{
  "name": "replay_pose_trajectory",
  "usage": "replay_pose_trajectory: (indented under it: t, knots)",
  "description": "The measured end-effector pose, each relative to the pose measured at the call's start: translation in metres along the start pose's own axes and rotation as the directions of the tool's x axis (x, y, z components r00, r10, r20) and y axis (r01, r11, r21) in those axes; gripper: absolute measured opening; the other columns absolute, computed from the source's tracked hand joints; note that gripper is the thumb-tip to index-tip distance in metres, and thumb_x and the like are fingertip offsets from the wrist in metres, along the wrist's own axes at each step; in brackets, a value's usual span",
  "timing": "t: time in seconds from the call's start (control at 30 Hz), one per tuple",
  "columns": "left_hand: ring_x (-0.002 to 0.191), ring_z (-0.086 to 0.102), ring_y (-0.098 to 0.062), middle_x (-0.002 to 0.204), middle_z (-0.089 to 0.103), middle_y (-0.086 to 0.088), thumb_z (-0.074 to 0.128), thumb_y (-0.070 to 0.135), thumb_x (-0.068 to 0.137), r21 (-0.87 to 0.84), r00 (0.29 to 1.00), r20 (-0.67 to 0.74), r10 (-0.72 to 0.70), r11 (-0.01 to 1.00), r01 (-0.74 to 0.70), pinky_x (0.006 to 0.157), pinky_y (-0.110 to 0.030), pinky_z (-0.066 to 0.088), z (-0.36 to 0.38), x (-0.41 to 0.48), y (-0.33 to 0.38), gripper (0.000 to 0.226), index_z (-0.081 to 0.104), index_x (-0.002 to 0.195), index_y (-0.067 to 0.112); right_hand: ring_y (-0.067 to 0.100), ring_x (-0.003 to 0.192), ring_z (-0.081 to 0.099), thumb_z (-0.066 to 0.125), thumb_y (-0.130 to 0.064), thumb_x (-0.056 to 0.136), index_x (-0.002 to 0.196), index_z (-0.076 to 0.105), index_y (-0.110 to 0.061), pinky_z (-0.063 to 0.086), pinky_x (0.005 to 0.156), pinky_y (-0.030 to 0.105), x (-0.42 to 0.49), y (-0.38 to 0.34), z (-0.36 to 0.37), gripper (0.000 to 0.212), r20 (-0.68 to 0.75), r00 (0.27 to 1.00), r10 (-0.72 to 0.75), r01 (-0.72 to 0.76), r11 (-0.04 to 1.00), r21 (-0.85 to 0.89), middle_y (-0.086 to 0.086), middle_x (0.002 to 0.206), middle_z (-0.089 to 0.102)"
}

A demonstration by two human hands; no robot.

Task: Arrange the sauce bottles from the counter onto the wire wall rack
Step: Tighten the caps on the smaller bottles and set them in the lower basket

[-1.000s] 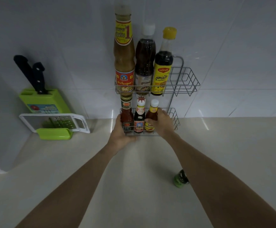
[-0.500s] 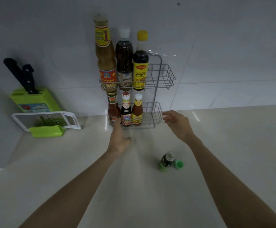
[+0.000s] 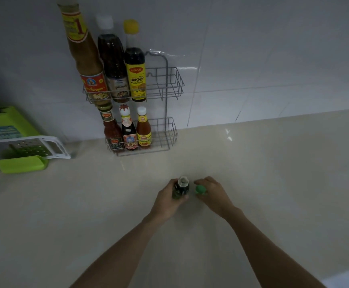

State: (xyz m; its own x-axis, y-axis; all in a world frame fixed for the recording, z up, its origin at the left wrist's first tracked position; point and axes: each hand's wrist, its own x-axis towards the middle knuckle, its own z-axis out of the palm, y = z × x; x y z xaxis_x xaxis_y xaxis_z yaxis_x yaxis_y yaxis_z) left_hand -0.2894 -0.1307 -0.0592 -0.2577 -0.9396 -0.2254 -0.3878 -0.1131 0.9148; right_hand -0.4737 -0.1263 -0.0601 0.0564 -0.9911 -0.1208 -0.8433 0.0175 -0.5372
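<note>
A grey wire wall rack [image 3: 169, 84] hangs on the tiled wall with two shelves. Three tall bottles stand on the upper shelf, the yellow-labelled one [image 3: 135, 73] at their right. Three small sauce bottles fill the left of the lower shelf [image 3: 170, 134], the orange one [image 3: 143, 129] rightmost. On the counter stands a small dark bottle [image 3: 180, 187] with its top uncapped. My left hand [image 3: 166, 199] is wrapped around it. My right hand [image 3: 213, 193] pinches its green cap [image 3: 200, 189] just to the right of the bottle.
A green knife block [image 3: 5, 123] with a white-framed grater [image 3: 30, 148] and a green tray [image 3: 21, 164] sits at the far left against the wall. The beige counter [image 3: 273, 173] stretches to the right and towards me.
Both hands drew back from the lower shelf to the counter. My left hand took hold of the small dark bottle and my right hand closed on the green cap.
</note>
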Motion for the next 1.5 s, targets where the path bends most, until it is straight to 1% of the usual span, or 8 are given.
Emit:
replay_pose_trajectory:
  t: [0.2, 0.53, 0.83, 0.93, 1.17, 1.3, 1.43, 1.5]
  knots:
    - [0.099, 0.062, -0.015, 0.110, 0.064, 0.000, 0.077, 0.021, 0.077, 0.002, 0.995, -0.079, 0.059, 0.998, -0.059, 0.081, -0.025, 0.047, -0.008, -0.010, 0.000, 0.038, 0.061, 0.111, 0.027, 0.029, 0.087, 0.060, 0.075, 0.000, 0.071, 0.105, 0.058, -0.004, 0.051, 0.076, 0.039, -0.005, -0.044, -0.061, 0.037, -0.121, 0.972, -0.203, 0.212, 0.975, 0.065, 0.012, 0.101, 0.063]
    - [0.091, 0.060, -0.005, 0.104, 0.065, 0.008, 0.082, 0.024, 0.069, -0.051, 0.997, -0.041, 0.062, 0.997, -0.064, 0.074, -0.016, 0.046, -0.049, -0.041, 0.047, 0.043, 0.063, 0.101, 0.046, 0.010, 0.088, 0.053, 0.074, 0.003, 0.077, 0.103, 0.067, -0.012, 0.045, 0.080, 0.023, -0.007, -0.130, -0.140, 0.031, 0.218, 0.775, -0.593, 0.622, 0.777, -0.100, 0.003, 0.102, 0.066]
    - [0.083, 0.063, 0.011, 0.088, 0.067, 0.035, 0.084, 0.033, 0.059, -0.072, 0.993, -0.082, 0.083, 0.993, -0.088, 0.065, -0.004, 0.048, -0.072, -0.073, 0.070, 0.047, 0.062, 0.087, 0.064, 0.023, 0.082, 0.063, 0.060, -0.057, 0.086, 0.096, 0.069, -0.009, 0.049, 0.067, 0.028, -0.012, -0.169, -0.149, 0.049, 0.272, 0.846, -0.458, 0.525, 0.805, -0.277, 0.005, 0.077, 0.063]
    - [0.089, 0.066, 0.006, 0.092, 0.069, 0.031, 0.083, 0.039, 0.056, -0.098, 0.993, -0.083, 0.089, 0.990, -0.097, 0.075, -0.011, 0.051, -0.075, -0.079, 0.075, 0.047, 0.063, 0.092, 0.062, 0.022, 0.086, 0.066, 0.045, -0.075, 0.080, 0.130, 0.050, -0.027, 0.052, 0.073, 0.029, -0.019, -0.175, -0.157, 0.070, 0.259, 0.859, -0.441, 0.494, 0.848, -0.195, 0.006, 0.093, 0.067]
    - [0.092, 0.067, -0.008, 0.093, 0.071, 0.022, 0.082, 0.040, 0.056, -0.082, 0.992, -0.054, 0.113, 0.990, -0.117, 0.083, -0.025, 0.055, -0.081, -0.086, 0.079, 0.045, 0.065, 0.095, 0.054, 0.011, 0.049, 0.065, 0.054, -0.067, 0.083, 0.078, 0.064, -0.013, 0.054, 0.055, 0.025, -0.027, -0.182, -0.168, 0.055, 0.253, 0.881, -0.400, 0.449, 0.876, -0.177, 0.002, 0.062, 0.070]
    - [0.094, 0.068, -0.012, 0.093, 0.071, 0.020, 0.082, 0.042, 0.055, -0.098, 0.991, -0.072, 0.113, 0.988, -0.120, 0.082, -0.024, 0.054, -0.080, -0.090, 0.081, 0.044, 0.066, 0.095, 0.052, 0.013, 0.077, 0.071, 0.063, -0.059, 0.083, 0.115, 0.058, -0.027, 0.059, 0.062, 0.025, -0.029, -0.179, -0.172, 0.046, 0.361, 0.855, -0.372, 0.387, 0.921, 0.032, -0.007, 0.101, 0.065]
    - [0.093, 0.068, -0.012, 0.095, 0.072, 0.015, 0.083, 0.041, 0.055, -0.075, 0.990, -0.049, 0.129, 0.988, -0.132, 0.086, -0.030, 0.056, -0.080, -0.094, 0.081, 0.045, 0.066, 0.095, 0.052, 0.013, 0.052, 0.068, 0.057, -0.064, 0.082, 0.080, 0.068, -0.009, 0.058, 0.057, 0.028, -0.032, -0.177, -0.162, 0.057, 0.175, 0.901, -0.396, 0.411, 0.910, -0.057, 0.003, 0.067, 0.072]
    - [0.093, 0.067, -0.010, 0.094, 0.072, 0.017, 0.083, 0.040, 0.056, -0.081, 0.991, -0.046, 0.122, 0.989, -0.125, 0.088, -0.032, 0.055, -0.078, -0.096, 0.081, 0.044, 0.066, 0.095, 0.051, 0.008, 0.072, 0.069, 0.046, -0.076, 0.077, 0.101, 0.069, -0.014, 0.057, 0.071, 0.027, -0.033, -0.176, -0.162, 0.070, 0.193, 0.895, -0.402, 0.422, 0.904, -0.071, -0.002, 0.093, 0.074]
